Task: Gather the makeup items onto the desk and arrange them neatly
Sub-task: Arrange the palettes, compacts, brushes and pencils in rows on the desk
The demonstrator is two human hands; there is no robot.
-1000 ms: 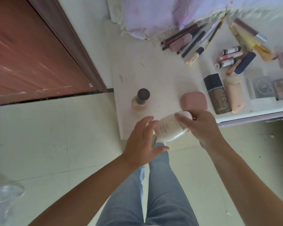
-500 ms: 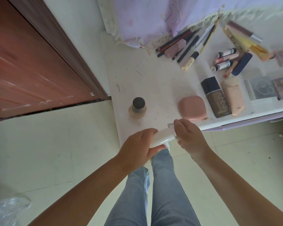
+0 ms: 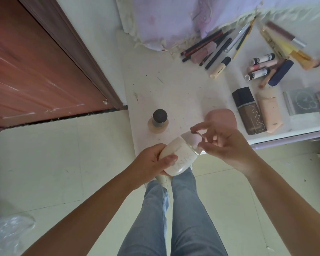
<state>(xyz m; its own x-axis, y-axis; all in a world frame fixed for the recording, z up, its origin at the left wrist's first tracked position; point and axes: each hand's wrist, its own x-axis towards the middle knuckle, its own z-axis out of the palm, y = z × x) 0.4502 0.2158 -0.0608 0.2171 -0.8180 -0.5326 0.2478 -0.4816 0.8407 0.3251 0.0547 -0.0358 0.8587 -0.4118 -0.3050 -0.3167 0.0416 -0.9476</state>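
Since half a second ago we have drawn the bottle (image 3: pixel 177 156) back from the surface (image 3: pixel 175 89) edge and tilted it, so its pink cap (image 3: pixel 191 138) now shows where before both hands hid it. Our left hand (image 3: pixel 151 161) has its grip clamped round the cream body, thumb across the lettering. Our right hand (image 3: pixel 224 145) has its fingertips closed on the cap and its gold collar, the other fingers loosely spread. We judge that we are checking or tightening the cap before setting the bottle down, so this item is not yet placed: it hangs in the air just off the near edge, over our legs.

On the surface, a round bottle with a dark cap (image 3: pixel 159 119) stands alone near the left edge. A pink compact (image 3: pixel 223 117) lies just beyond our right hand. To its right a dark foundation (image 3: pixel 248 110) and a peach tube (image 3: pixel 269 111) lie side by side, then palettes (image 3: pixel 303 103). Farther back we see a bundle of pencils (image 3: pixel 214 46), a row of small tubes (image 3: pixel 262 65), and yellow and mauve tubes (image 3: pixel 286 45) near the top right. A lilac cloth (image 3: pixel 174 19) with a frayed hem hangs over the back.

A red-brown door (image 3: pixel 35 71) stands to the left, pale tiles (image 3: pixel 54 163) cover the floor, and clear plastic (image 3: pixel 7 233) lies at the bottom left.
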